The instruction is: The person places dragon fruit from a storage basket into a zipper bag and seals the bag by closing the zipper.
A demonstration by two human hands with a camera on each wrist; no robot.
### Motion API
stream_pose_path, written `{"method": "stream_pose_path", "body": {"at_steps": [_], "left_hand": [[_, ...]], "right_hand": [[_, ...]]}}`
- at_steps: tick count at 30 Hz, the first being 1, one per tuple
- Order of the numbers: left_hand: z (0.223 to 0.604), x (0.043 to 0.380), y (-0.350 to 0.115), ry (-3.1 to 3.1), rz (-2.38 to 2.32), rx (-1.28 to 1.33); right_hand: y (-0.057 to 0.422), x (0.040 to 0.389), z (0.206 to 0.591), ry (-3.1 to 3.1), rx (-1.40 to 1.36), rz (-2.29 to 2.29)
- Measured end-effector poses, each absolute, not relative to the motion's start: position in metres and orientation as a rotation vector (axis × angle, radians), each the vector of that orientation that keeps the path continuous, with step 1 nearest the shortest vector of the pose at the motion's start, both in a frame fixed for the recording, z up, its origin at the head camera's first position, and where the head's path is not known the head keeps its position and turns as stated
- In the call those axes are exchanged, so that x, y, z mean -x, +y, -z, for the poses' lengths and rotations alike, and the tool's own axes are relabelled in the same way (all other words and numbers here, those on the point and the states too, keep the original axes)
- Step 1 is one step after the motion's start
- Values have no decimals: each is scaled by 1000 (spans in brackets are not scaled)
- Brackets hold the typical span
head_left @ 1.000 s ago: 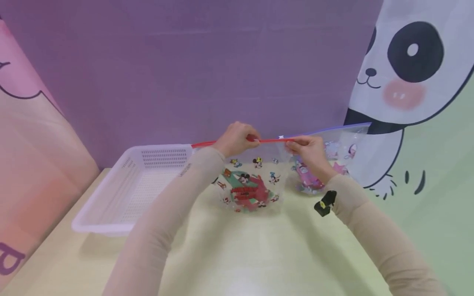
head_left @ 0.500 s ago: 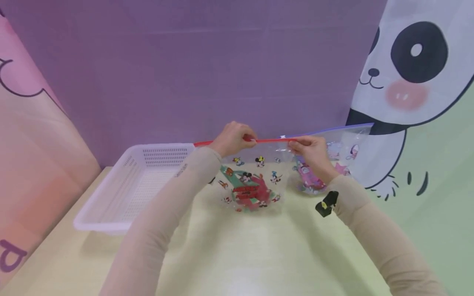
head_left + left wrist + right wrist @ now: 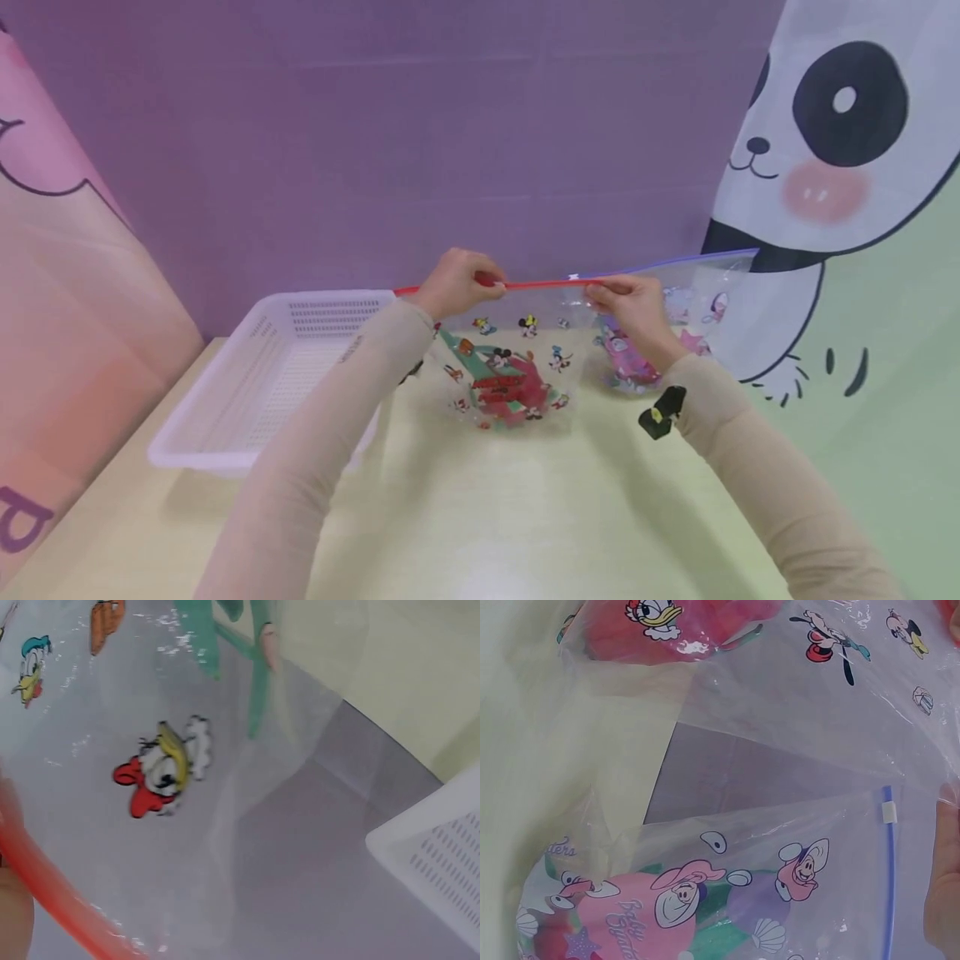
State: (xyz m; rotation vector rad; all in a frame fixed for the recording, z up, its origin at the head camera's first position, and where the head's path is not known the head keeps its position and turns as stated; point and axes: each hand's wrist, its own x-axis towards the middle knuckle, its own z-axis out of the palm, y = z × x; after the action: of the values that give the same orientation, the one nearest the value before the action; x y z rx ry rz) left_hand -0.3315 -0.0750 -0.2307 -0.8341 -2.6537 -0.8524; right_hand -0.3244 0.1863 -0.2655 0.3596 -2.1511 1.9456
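Observation:
A clear zipper bag (image 3: 551, 396) with printed cartoon figures and a red zip strip (image 3: 551, 284) stands upright mid-table. Red and green items, their kind unclear, show through it. My left hand (image 3: 457, 283) pinches the strip, at what looks like a small white slider. At the strip's right end, my right hand (image 3: 633, 312) pinches it between thumb and fingers. Behind my right hand stands a second clear zipper bag (image 3: 840, 825), with a blue zip and white slider (image 3: 889, 813). Pink, green and purple items fill its lower part. Only an edge of my left hand shows in the left wrist view.
A white perforated plastic basket (image 3: 202, 392) sits on the left of the pale table (image 3: 465, 517). The red-zip bag's left end reaches its back right corner. A purple backdrop (image 3: 360, 150) rises behind the table, and a panda-print cloth (image 3: 810, 192) hangs at right.
My left hand has slid leftward along the red strip, and more of the strip shows between my hands. My right hand stays at its end. The view has shifted slightly.

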Motion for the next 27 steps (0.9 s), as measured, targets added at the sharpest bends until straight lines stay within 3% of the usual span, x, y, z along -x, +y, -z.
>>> {"method": "stream_pose_path", "body": {"at_steps": [16, 27], "left_hand": [[231, 328, -86, -2702, 1097, 723], [234, 329, -96, -2690, 1160, 721]], "right_hand": [[191, 327, 272, -2142, -399, -1963], [215, 374, 304, -2094, -427, -2053]]}}
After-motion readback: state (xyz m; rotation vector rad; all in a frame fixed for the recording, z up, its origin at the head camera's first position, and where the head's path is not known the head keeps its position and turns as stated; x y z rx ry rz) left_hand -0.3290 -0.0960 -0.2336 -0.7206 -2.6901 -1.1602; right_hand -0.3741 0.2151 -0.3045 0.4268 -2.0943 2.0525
